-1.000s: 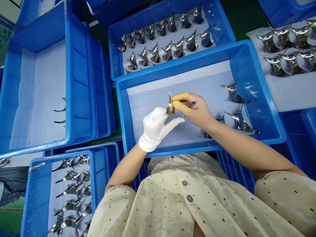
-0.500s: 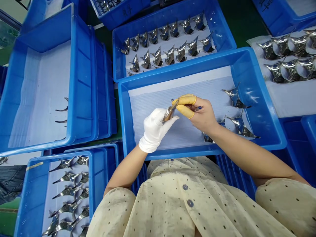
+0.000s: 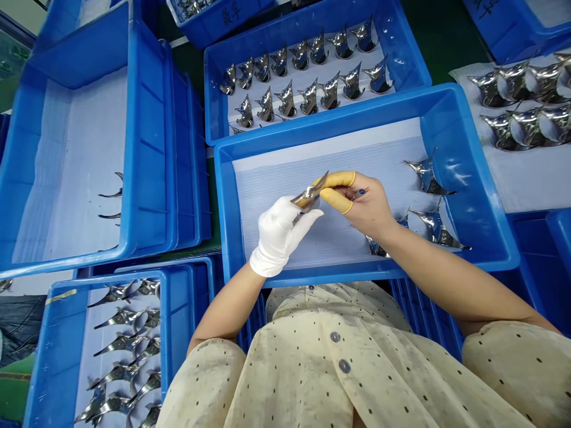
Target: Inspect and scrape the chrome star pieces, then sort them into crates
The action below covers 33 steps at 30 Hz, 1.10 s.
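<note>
Above the near tray (image 3: 339,275), at about its middle, both hands meet on one small metal piece (image 3: 307,197). Right hand (image 3: 368,202): thumb and forefinger, in yellow finger covers (image 3: 338,201), closed in a pinch at the upper, pointed end. Left hand (image 3: 277,232), white-gloved: fingers curled about the lower, broader end; thumb stuck out below the piece, apparently free of it. Underside of that grip hidden; firmness can't be told.

Key relation: the piece bridges the two hands. Its long axis slants from the left fingers up and away toward the right fingertips, so it lies to the right of the glove and to the left of the yellow covers. Glove looks nearer to the bulk of it; right hand has only the tip end.

A ring (image 3: 359,194) with a blue top sits on the right hand. Beneath, white lining (image 3: 276,172) on the tray floor. Loose shiny pieces (image 3: 437,229) lie at the tray's right end, some partly behind the right wrist.

Farther out: a back tray (image 3: 206,98) with upright pieces (image 3: 308,100) in rows; more rows on a white sheet (image 3: 535,178) to the right; a lower-left tray (image 3: 57,339) with overlapping pieces (image 3: 125,345).
</note>
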Each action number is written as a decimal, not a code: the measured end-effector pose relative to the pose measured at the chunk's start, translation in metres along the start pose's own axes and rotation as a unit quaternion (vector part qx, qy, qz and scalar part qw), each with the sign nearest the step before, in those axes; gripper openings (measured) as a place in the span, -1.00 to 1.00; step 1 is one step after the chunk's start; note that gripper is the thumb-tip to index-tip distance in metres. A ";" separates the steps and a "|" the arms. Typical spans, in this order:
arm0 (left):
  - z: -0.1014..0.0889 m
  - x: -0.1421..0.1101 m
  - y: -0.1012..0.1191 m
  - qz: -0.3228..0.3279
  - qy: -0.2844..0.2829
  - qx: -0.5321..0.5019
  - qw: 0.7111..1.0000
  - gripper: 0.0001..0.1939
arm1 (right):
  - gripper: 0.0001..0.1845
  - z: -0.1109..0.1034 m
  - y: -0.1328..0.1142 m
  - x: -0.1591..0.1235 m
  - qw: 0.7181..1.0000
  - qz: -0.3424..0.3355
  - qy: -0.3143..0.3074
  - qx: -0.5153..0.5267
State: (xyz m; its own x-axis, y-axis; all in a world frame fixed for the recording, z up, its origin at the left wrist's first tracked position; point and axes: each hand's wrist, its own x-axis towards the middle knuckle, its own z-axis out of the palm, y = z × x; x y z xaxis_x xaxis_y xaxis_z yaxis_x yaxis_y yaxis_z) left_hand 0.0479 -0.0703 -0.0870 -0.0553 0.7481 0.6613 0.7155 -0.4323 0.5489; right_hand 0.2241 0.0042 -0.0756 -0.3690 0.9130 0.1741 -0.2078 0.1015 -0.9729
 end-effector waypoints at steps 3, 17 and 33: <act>-0.005 0.003 0.004 -0.183 -0.078 -0.135 0.971 -0.49 | -0.50 -0.003 0.000 -0.001 1.000 -0.005 -0.024 -0.006; -0.002 0.006 0.004 -0.360 -0.143 -0.332 0.860 -0.20 | -0.67 0.001 0.001 0.001 0.998 -0.039 0.045 0.037; 0.007 0.000 -0.002 -0.299 -0.228 -0.260 0.889 -0.43 | -0.51 -0.004 -0.006 0.007 0.993 -0.026 0.111 -0.016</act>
State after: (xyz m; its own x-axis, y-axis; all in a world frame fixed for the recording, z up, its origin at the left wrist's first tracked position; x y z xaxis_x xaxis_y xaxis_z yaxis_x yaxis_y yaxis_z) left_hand 0.0514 -0.0667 -0.0916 0.0557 0.9976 -0.0403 0.2269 0.0267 0.9735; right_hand 0.2263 0.0117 -0.0695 -0.1480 0.9706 0.1897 -0.1903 0.1603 -0.9685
